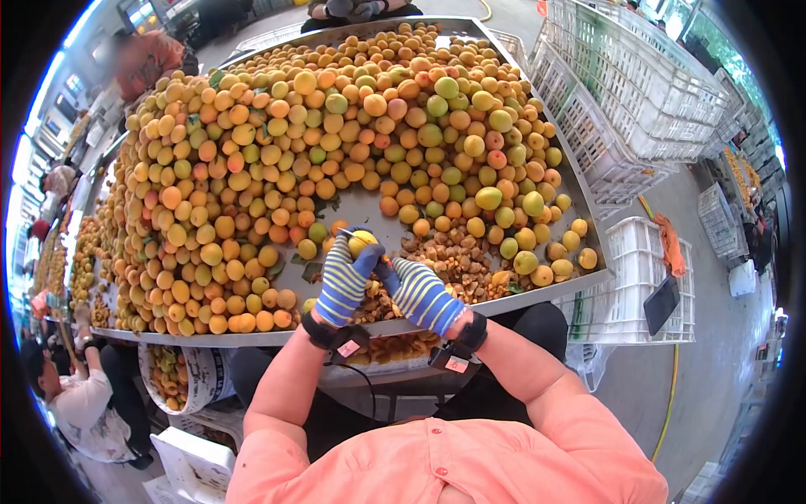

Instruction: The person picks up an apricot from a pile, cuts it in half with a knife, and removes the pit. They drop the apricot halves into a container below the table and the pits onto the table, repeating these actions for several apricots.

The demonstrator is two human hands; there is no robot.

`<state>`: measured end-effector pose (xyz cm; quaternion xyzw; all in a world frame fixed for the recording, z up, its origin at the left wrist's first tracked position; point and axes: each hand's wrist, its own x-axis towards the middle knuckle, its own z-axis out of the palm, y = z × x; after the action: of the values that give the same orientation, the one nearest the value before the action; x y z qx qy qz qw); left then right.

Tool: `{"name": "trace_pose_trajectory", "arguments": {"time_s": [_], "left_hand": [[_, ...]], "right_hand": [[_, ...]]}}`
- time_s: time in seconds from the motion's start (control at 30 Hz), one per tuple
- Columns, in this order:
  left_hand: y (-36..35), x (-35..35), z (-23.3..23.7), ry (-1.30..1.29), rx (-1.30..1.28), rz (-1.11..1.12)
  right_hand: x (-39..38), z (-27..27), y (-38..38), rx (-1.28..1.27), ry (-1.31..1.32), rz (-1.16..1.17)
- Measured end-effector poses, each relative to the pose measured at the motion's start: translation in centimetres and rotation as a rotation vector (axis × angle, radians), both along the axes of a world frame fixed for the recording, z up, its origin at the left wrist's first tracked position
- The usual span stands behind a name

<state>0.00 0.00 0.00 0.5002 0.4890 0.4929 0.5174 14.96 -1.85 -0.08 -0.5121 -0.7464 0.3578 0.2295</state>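
Note:
My left hand [342, 284], in a blue-and-yellow striped glove, is closed around a yellow apricot [362, 243] over the front part of a metal table [361, 207]. My right hand [426, 296], gloved alike, is closed just right of it, its fingertips meeting the left hand near the fruit. What the right fingers hold, if anything, is hidden. Beside and beneath both hands lies a heap of brown pits and scraps [457, 260]. Whole apricots [277, 160], orange, yellow and some greenish, are piled across the table beyond.
White plastic crates [638, 71] are stacked at the right, with another crate [621, 252] nearer, bearing an orange cloth [669, 245]. A white bucket [204, 380] of apricot pieces stands below the table's front left. Other people sit at left and at the far edge.

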Motion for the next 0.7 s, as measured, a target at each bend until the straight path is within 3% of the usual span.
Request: {"name": "trace_pose_trajectory", "arguments": {"time_s": [0.17,0.23,0.3,0.33,0.43,0.47,0.57,0.6,0.7], "left_hand": [[0.0,-0.2,1.3,-0.101,0.011,-0.125],[-0.3,-0.3,2.1,-0.116,-0.014,-0.156],[-0.4,-0.2,2.5,-0.112,-0.033,-0.187],[-0.4,-0.2,2.6,-0.100,-0.040,-0.200],[-0.3,-0.1,2.2,-0.161,-0.060,-0.201],[-0.1,0.1,2.1,-0.204,-0.051,-0.184],[0.3,0.5,1.6,-0.285,-0.085,-0.126],[0.3,0.6,1.5,-0.292,-0.099,-0.110],[0.0,1.0,1.2,-0.273,-0.121,-0.064]], "right_hand": [[0.2,-0.8,-0.9,0.199,0.295,0.116],[0.2,0.1,-1.4,0.089,0.285,0.111],[0.0,-0.2,-1.4,0.408,0.229,0.141],[0.0,0.3,-1.9,-0.066,0.476,0.059],[0.5,3.1,-2.0,-0.655,0.732,-0.049],[0.6,3.1,-1.8,-0.602,0.697,-0.051],[0.3,0.5,-1.1,0.124,0.476,0.052],[-0.4,0.5,-0.4,0.405,0.462,-0.013],[0.9,2.1,-1.0,-0.446,0.657,-0.063]]}}
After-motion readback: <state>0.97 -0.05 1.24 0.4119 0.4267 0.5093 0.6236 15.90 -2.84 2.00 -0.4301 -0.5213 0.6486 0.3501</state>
